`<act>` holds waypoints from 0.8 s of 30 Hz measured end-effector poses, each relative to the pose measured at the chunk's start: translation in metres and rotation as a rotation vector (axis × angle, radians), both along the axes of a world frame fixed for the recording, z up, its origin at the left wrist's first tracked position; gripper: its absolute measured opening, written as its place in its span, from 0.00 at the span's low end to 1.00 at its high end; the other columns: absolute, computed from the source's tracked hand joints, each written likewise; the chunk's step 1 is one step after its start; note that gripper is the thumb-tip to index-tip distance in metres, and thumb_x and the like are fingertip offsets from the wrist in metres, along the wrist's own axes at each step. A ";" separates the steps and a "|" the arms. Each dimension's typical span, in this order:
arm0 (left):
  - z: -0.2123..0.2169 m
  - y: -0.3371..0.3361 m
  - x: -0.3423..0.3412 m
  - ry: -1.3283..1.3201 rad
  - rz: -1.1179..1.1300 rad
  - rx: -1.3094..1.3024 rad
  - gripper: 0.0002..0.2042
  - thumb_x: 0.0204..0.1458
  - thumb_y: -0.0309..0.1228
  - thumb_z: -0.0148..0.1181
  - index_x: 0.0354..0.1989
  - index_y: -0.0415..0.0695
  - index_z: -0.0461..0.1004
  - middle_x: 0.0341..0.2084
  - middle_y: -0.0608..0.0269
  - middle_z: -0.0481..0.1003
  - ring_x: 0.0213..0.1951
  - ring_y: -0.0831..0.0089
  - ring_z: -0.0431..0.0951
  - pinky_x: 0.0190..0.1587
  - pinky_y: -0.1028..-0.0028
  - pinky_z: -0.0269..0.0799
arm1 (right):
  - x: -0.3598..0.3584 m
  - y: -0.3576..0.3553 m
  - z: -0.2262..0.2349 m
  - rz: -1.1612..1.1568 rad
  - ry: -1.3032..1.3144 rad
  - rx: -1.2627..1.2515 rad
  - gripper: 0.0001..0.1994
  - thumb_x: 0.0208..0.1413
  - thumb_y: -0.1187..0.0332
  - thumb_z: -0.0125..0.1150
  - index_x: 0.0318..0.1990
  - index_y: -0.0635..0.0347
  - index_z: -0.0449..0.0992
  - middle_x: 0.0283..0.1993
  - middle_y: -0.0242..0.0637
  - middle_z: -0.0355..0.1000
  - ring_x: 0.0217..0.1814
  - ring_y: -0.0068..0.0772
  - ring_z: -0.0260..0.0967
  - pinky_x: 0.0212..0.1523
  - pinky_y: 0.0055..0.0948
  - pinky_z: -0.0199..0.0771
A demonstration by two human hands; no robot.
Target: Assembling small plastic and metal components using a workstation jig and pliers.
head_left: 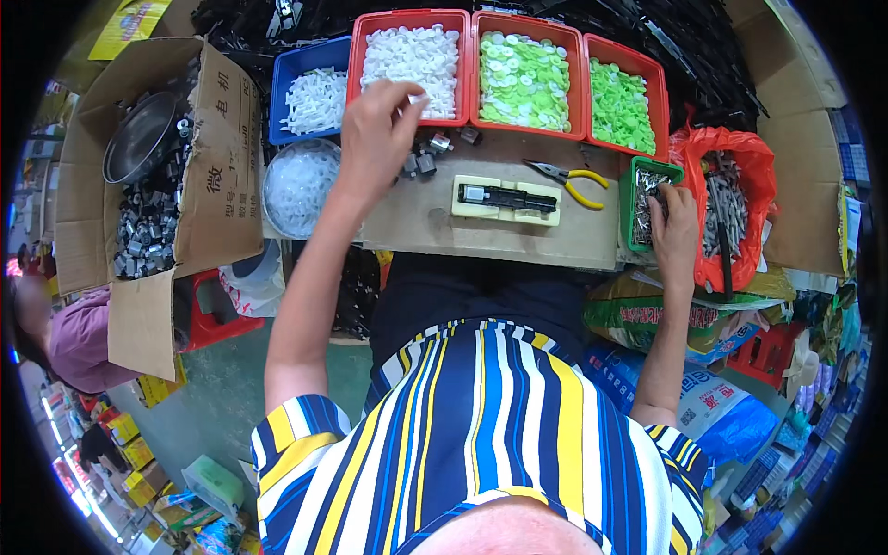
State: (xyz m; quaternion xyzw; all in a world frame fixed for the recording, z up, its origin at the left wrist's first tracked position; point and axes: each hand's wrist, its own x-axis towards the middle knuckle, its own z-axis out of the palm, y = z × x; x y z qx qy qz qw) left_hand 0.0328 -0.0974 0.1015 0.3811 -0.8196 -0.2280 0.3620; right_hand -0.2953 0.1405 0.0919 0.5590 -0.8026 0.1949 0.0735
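My left hand [377,134] is raised over the front of the red bin of white plastic parts [412,60], its thumb and fingers closed on a small white plastic part [419,100]. My right hand [678,222] reaches over the small green tray of little metal pieces [645,199]; its fingertips dip among them, and what they pinch cannot be made out. Between the hands, a cream fixture [509,215] holds a long black plastic housing [511,198] with a small silver motor [474,193] at its left end. Yellow-handled pliers [578,182] lie just right of it.
Bins of green discs [524,83], green parts [622,106] and white pieces [314,100] line the back. A bowl of clear parts [302,188] and a carton of motors [148,231] stand left. On the right is a red bag of metal shafts [731,208]. Loose motors [421,165] lie on the table.
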 end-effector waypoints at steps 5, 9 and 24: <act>-0.025 -0.063 -0.020 -0.174 -0.034 -0.260 0.08 0.50 0.28 0.65 0.37 0.38 0.79 0.32 0.54 0.76 0.33 0.58 0.78 0.38 0.64 0.73 | 0.006 -0.006 -0.001 0.033 0.000 0.004 0.05 0.55 0.73 0.61 0.36 0.65 0.75 0.36 0.45 0.70 0.40 0.51 0.70 0.39 0.45 0.70; -0.022 -0.065 -0.039 -0.291 -0.040 -0.297 0.07 0.50 0.28 0.65 0.35 0.38 0.79 0.33 0.54 0.76 0.36 0.55 0.78 0.40 0.61 0.73 | 0.001 -0.005 0.000 0.018 -0.026 0.019 0.05 0.56 0.75 0.60 0.37 0.66 0.74 0.33 0.45 0.68 0.36 0.47 0.71 0.37 0.40 0.70; 0.000 -0.042 -0.024 0.009 0.001 0.016 0.06 0.51 0.26 0.64 0.31 0.37 0.75 0.25 0.56 0.77 0.26 0.68 0.77 0.31 0.72 0.71 | 0.005 -0.017 0.004 -0.027 -0.177 -0.124 0.05 0.53 0.77 0.59 0.38 0.64 0.76 0.39 0.46 0.73 0.40 0.53 0.73 0.39 0.45 0.72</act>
